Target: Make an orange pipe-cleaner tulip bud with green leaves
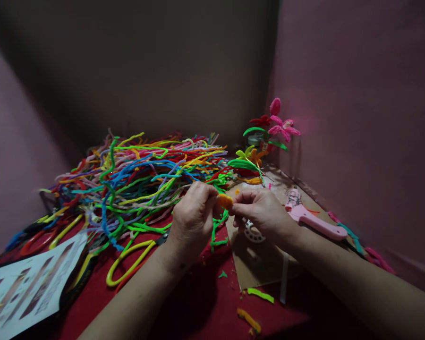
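Observation:
Between my two hands is a small orange fuzzy piece, looking like bent pipe cleaner [225, 201]. My left hand [194, 212] pinches its left side with thumb and fingers. The fingertips of my right hand [260, 211] close on its right edge. Just behind the hands lies a big tangled heap of coloured pipe cleaners [152, 174]. Under my right hand is a brown board [251, 264], with a white ring-shaped piece with holes [254, 232] on it, partly hidden by the hand.
Yellow-handled scissors [127, 264] lie left of my left forearm. A pink glue gun [317, 221] rests on the board at right. Fuzzy flowers [285, 126] stand at the back right corner. A printed sheet [31, 288] lies front left; orange [248, 321] and yellow-green scraps [260, 295] lie on red cloth.

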`<state>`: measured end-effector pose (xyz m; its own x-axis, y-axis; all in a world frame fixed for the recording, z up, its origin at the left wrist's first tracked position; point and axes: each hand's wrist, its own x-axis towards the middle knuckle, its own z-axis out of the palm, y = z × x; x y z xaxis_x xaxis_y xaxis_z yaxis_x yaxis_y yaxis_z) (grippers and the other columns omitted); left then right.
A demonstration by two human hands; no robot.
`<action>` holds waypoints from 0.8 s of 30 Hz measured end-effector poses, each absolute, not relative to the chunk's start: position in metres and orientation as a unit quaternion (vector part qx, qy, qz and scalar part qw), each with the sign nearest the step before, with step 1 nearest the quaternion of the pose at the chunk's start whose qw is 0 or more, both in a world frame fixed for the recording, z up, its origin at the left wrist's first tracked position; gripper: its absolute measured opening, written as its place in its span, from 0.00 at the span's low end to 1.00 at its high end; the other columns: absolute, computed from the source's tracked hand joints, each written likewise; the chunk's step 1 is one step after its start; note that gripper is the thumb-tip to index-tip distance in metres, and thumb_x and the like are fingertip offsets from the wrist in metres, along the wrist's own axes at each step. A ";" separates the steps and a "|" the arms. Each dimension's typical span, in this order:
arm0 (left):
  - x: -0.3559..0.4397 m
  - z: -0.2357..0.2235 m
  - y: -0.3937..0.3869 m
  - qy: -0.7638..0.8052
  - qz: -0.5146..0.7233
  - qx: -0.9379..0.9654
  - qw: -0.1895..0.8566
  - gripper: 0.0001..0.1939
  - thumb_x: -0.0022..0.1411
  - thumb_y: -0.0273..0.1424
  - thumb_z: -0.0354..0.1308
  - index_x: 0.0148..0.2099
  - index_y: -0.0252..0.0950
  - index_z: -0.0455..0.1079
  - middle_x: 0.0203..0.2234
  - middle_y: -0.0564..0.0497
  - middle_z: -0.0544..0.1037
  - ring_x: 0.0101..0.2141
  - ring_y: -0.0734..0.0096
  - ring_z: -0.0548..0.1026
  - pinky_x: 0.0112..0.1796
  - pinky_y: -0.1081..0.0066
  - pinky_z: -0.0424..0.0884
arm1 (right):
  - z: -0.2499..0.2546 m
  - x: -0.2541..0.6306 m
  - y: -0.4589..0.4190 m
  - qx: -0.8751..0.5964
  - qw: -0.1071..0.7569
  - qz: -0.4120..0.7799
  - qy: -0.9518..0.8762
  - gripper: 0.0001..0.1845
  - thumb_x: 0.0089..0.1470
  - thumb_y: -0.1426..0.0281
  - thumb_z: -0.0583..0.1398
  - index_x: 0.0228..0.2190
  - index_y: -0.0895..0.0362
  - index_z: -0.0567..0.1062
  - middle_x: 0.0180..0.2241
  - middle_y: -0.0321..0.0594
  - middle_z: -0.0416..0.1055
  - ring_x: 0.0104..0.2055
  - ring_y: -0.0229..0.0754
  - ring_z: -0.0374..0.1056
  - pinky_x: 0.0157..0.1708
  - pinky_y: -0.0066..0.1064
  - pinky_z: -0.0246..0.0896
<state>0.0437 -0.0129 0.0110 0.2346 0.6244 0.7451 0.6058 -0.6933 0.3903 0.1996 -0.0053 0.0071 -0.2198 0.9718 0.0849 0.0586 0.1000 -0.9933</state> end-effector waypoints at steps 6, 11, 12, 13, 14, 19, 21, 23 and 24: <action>0.043 0.013 -0.013 0.393 0.478 0.786 0.009 0.07 0.59 0.22 0.50 0.30 0.36 0.63 0.22 0.53 0.69 0.25 0.75 0.67 0.29 0.74 0.65 | 0.009 0.199 -0.007 -0.442 0.445 0.469 -0.621 0.08 0.43 0.74 0.59 0.16 0.59 0.69 0.14 0.33 0.66 0.15 0.32 0.63 0.17 0.24 0.58; 0.043 0.013 -0.014 0.393 0.486 0.781 0.021 0.07 0.59 0.22 0.50 0.30 0.36 0.64 0.22 0.53 0.69 0.24 0.75 0.67 0.29 0.74 0.65 | 0.009 0.200 -0.005 -0.442 0.442 0.492 -0.605 0.07 0.42 0.74 0.59 0.16 0.59 0.69 0.13 0.31 0.64 0.14 0.32 0.61 0.15 0.24 0.57; 0.043 0.013 -0.014 0.392 0.488 0.780 0.025 0.07 0.59 0.22 0.50 0.30 0.36 0.64 0.22 0.53 0.69 0.24 0.76 0.67 0.29 0.74 0.66 | 0.009 0.200 -0.005 -0.448 0.436 0.497 -0.602 0.07 0.42 0.75 0.59 0.16 0.59 0.69 0.12 0.31 0.64 0.14 0.31 0.60 0.15 0.23 0.56; 0.043 0.013 -0.015 0.391 0.489 0.779 0.029 0.07 0.59 0.22 0.50 0.29 0.36 0.64 0.22 0.54 0.69 0.24 0.76 0.68 0.28 0.74 0.66 | 0.010 0.201 -0.004 -0.453 0.429 0.501 -0.600 0.06 0.42 0.75 0.59 0.16 0.59 0.69 0.12 0.30 0.63 0.13 0.31 0.59 0.14 0.23 0.55; 0.044 0.013 -0.015 0.389 0.490 0.779 0.034 0.07 0.59 0.22 0.51 0.29 0.36 0.63 0.22 0.54 0.69 0.24 0.76 0.68 0.28 0.75 0.66 | 0.010 0.201 -0.003 -0.456 0.424 0.503 -0.600 0.06 0.42 0.76 0.59 0.17 0.60 0.69 0.12 0.30 0.63 0.13 0.31 0.59 0.14 0.23 0.55; 0.043 0.013 -0.016 0.370 0.497 0.783 0.052 0.07 0.59 0.21 0.51 0.30 0.36 0.63 0.22 0.55 0.69 0.25 0.77 0.69 0.30 0.75 0.67 | 0.009 0.202 -0.002 -0.449 0.426 0.473 -0.627 0.05 0.43 0.77 0.58 0.20 0.61 0.71 0.14 0.31 0.63 0.14 0.31 0.59 0.14 0.23 0.54; 0.042 0.013 -0.015 0.359 0.500 0.786 0.058 0.07 0.59 0.20 0.51 0.31 0.36 0.64 0.23 0.55 0.69 0.25 0.77 0.69 0.30 0.74 0.68 | 0.008 0.202 -0.002 -0.449 0.438 0.428 -0.650 0.05 0.44 0.77 0.57 0.20 0.61 0.72 0.14 0.31 0.63 0.15 0.31 0.58 0.15 0.23 0.53; 0.040 0.013 -0.015 0.348 0.504 0.788 0.058 0.07 0.59 0.20 0.51 0.33 0.36 0.64 0.24 0.55 0.69 0.26 0.77 0.70 0.31 0.74 0.68 | 0.007 0.202 -0.003 -0.443 0.460 0.368 -0.676 0.06 0.45 0.78 0.57 0.20 0.61 0.72 0.16 0.33 0.64 0.17 0.32 0.59 0.16 0.24 0.54; 0.039 0.013 -0.015 0.342 0.506 0.790 0.055 0.07 0.59 0.19 0.51 0.33 0.36 0.64 0.24 0.55 0.70 0.26 0.78 0.70 0.31 0.74 0.68 | 0.007 0.202 -0.003 -0.435 0.473 0.336 -0.689 0.06 0.45 0.78 0.57 0.21 0.61 0.73 0.17 0.34 0.65 0.18 0.32 0.60 0.18 0.24 0.55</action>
<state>0.0393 -0.0152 0.0133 0.2542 0.5962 0.7615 0.4841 -0.7601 0.4335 0.2021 -0.0034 0.0066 -0.1746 0.9170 0.3585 0.2819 0.3954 -0.8742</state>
